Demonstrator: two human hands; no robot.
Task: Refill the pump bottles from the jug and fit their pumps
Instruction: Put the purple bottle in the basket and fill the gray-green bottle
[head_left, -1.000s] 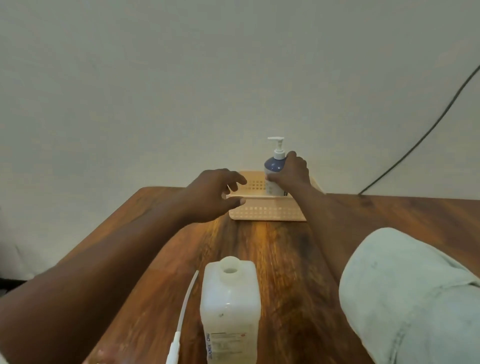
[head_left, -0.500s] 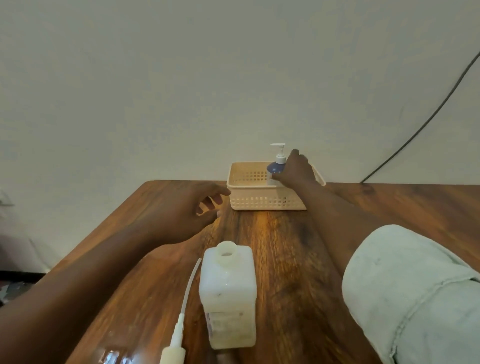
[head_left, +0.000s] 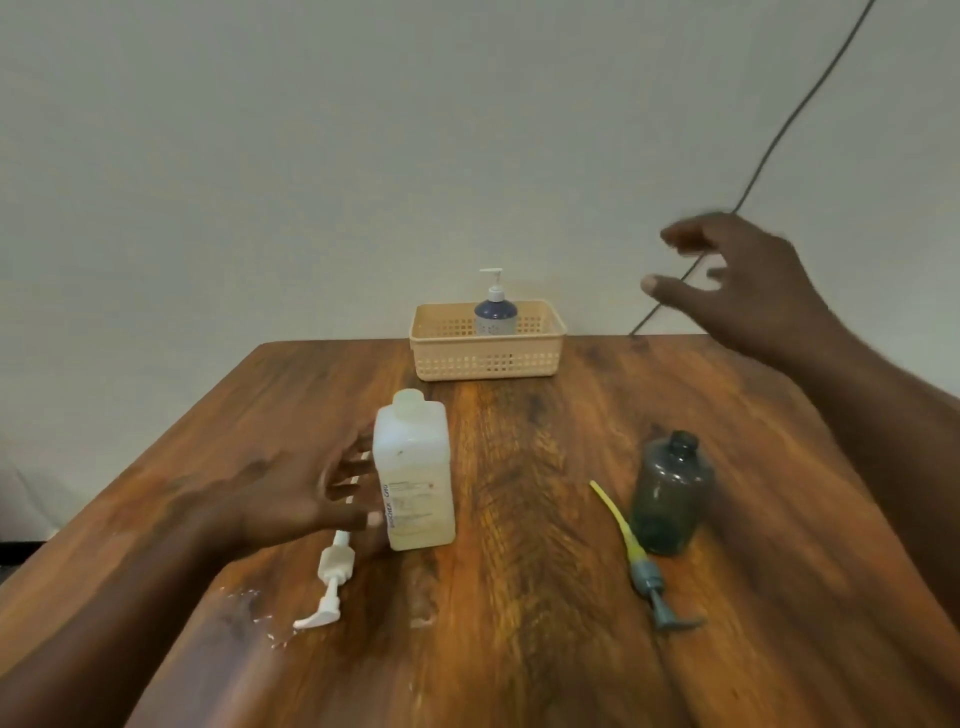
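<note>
Standing uncapped at mid-table: a white square jug, with the left hand at its left side, fingers spread, thumb tip at the label, gripping nothing. Lying beside it, a white pump. To the right, an open smoky bottle, its grey pump alongside. At the far edge, a blue pump bottle upright in a beige basket. Raised above the wooden table: right hand, fingers wide, empty.
</note>
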